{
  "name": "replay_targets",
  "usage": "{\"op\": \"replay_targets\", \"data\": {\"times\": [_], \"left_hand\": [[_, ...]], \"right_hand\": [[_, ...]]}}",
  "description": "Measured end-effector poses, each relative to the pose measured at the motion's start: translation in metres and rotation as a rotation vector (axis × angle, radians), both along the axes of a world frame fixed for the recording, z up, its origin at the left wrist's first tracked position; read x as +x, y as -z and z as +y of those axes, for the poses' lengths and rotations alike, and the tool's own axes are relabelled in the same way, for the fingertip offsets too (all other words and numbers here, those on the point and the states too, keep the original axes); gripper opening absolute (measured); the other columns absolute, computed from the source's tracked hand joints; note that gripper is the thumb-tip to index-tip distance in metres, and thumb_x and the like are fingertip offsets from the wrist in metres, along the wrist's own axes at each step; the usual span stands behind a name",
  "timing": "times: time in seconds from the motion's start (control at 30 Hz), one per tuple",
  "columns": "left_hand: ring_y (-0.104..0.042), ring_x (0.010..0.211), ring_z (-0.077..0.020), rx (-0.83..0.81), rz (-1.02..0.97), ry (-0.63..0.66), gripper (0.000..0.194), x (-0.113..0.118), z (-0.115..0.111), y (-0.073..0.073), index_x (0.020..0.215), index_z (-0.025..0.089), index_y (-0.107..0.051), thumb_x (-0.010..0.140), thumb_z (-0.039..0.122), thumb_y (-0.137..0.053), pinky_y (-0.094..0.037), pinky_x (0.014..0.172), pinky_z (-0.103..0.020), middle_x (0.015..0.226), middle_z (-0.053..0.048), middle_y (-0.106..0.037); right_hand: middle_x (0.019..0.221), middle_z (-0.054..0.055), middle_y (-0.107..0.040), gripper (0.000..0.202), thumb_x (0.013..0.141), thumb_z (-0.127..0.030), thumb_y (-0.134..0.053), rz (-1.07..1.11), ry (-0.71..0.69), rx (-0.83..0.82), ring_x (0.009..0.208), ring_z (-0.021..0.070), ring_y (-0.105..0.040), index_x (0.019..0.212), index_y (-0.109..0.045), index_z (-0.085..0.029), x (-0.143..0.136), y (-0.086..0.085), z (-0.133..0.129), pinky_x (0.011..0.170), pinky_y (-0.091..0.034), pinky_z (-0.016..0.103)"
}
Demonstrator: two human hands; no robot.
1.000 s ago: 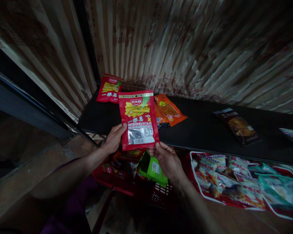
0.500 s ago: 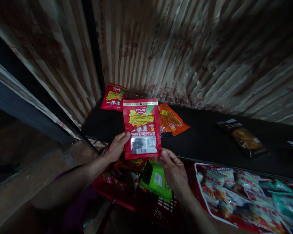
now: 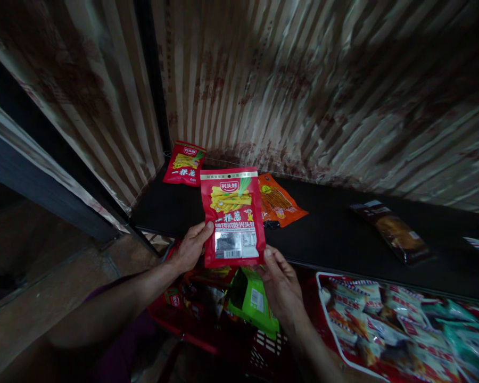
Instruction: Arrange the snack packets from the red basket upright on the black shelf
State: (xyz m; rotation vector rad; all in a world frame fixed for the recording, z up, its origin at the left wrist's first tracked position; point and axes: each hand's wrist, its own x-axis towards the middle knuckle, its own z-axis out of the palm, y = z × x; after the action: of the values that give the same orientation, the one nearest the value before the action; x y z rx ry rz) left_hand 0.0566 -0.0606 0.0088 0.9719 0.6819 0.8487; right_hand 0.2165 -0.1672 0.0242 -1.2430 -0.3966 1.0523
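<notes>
A red snack bag [image 3: 232, 218] with yellow sticks and a green onion printed on it is held upright, its barcode side towards me. My left hand [image 3: 190, 246] pinches its left edge, thumb on the front. At the lower right corner, my right hand [image 3: 279, 276] grips it between thumb and fingers. Behind it on the black shelf [image 3: 319, 229] lie a smaller red snack bag [image 3: 184, 164] at the back left corner and an orange snack bag [image 3: 281, 199], partly hidden by the held bag.
Below the shelf edge, a red basket [image 3: 199, 339] holds a green packet [image 3: 253, 300] and several other packs. A white-rimmed red crate [image 3: 323, 314] of snack bags stands to the right. A brown bread pack [image 3: 395, 231] lies on the shelf. Striped paper [image 3: 239, 80] lines the back.
Both hands still hold the red snack bag in the same grip. The whole view has shifted slightly, so things appear a little lower.
</notes>
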Motion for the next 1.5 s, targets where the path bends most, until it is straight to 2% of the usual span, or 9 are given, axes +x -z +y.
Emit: {"op": "replay_targets", "data": {"times": [0.27,0.43,0.53,0.63,0.73,1.17,1.3,1.37,1.5], "left_hand": [[-0.063,0.082,-0.0189,0.084,0.082,0.078,0.041,0.0,-0.008,-0.006,0.09,0.016,-0.066,0.083,0.054,-0.054,-0.05,0.078,-0.031,0.089,-0.005,-0.069],[-0.06,0.096,-0.019,0.422,0.284,-0.175,0.035,-0.002,-0.011,-0.016,0.114,0.019,-0.058,0.086,0.039,-0.053,-0.049,0.083,-0.029,0.107,-0.007,-0.064],[-0.059,0.095,-0.0172,0.68,0.382,-0.321,0.032,-0.003,-0.017,-0.021,0.117,0.021,-0.056,0.086,0.03,-0.051,-0.05,0.079,-0.028,0.112,-0.009,-0.058],[-0.059,0.091,-0.0157,0.894,0.396,-0.264,0.029,-0.003,-0.025,-0.023,0.114,0.022,-0.059,0.088,0.024,-0.048,-0.053,0.075,-0.028,0.114,-0.01,-0.055],[-0.058,0.098,-0.0174,0.961,0.382,-0.211,0.03,-0.002,-0.03,-0.022,0.117,0.022,-0.058,0.089,0.023,-0.046,-0.054,0.075,-0.029,0.12,-0.011,-0.053],[-0.045,0.126,-0.0228,0.842,0.323,-0.051,0.042,0.004,-0.029,-0.019,0.132,0.025,-0.048,0.091,0.029,-0.046,-0.048,0.095,-0.037,0.14,-0.011,-0.045],[-0.029,0.138,-0.0272,0.721,0.178,0.039,0.061,0.006,-0.035,-0.015,0.143,0.023,-0.035,0.087,0.04,-0.053,-0.033,0.11,-0.044,0.151,-0.011,-0.031],[-0.025,0.14,-0.0292,0.583,0.059,0.104,0.075,0.006,-0.041,-0.015,0.145,0.021,-0.03,0.081,0.048,-0.06,-0.027,0.113,-0.045,0.152,-0.011,-0.029],[-0.038,0.134,-0.0296,0.176,-0.116,0.204,0.078,0.006,-0.049,-0.021,0.138,0.02,-0.043,0.073,0.054,-0.068,-0.031,0.111,-0.041,0.142,-0.011,-0.046]], "right_hand": [[0.091,0.006,-0.075,0.038,0.064,-0.045,-0.078,0.018,-0.029,-0.067,0.084,0.0246,-0.069,0.093,-0.072,-0.021,-0.003,-0.004,-0.003,0.073,-0.055,0.036],[0.089,0.006,-0.075,0.04,0.066,-0.048,-0.076,-0.071,0.073,-0.06,0.079,0.0228,-0.069,0.094,-0.072,-0.021,0.001,-0.007,-0.005,0.068,-0.055,0.031],[0.083,0.004,-0.075,0.041,0.064,-0.051,-0.076,-0.13,0.163,-0.103,0.074,0.0218,-0.069,0.091,-0.072,-0.021,0.004,-0.009,-0.006,0.063,-0.054,0.029],[0.081,0.003,-0.075,0.041,0.063,-0.051,-0.076,-0.176,0.226,-0.096,0.073,0.0222,-0.069,0.09,-0.072,-0.021,0.002,-0.012,-0.007,0.064,-0.055,0.03],[0.085,0.003,-0.075,0.041,0.065,-0.05,-0.075,-0.174,0.199,-0.044,0.075,0.0225,-0.069,0.094,-0.072,-0.021,-0.001,-0.016,-0.007,0.066,-0.055,0.031],[0.101,0.006,-0.073,0.038,0.077,-0.044,-0.066,-0.378,0.16,-0.019,0.089,0.023,-0.067,0.107,-0.071,-0.021,0.001,0.003,-0.014,0.084,-0.053,0.037],[0.115,0.007,-0.068,0.033,0.082,-0.031,-0.062,-0.929,0.111,0.169,0.103,0.0245,-0.064,0.114,-0.067,-0.025,-0.003,0.005,-0.019,0.091,-0.051,0.04],[0.126,0.008,-0.062,0.044,0.082,-0.023,-0.063,-1.274,0.043,0.338,0.113,0.0255,-0.059,0.126,-0.058,-0.027,-0.009,0.006,-0.02,0.095,-0.048,0.043],[0.143,0.014,-0.044,0.064,0.08,-0.02,-0.066,-1.677,-0.04,0.434,0.127,0.0302,-0.045,0.139,-0.042,-0.023,-0.023,0.006,-0.022,0.096,-0.045,0.049]]}}
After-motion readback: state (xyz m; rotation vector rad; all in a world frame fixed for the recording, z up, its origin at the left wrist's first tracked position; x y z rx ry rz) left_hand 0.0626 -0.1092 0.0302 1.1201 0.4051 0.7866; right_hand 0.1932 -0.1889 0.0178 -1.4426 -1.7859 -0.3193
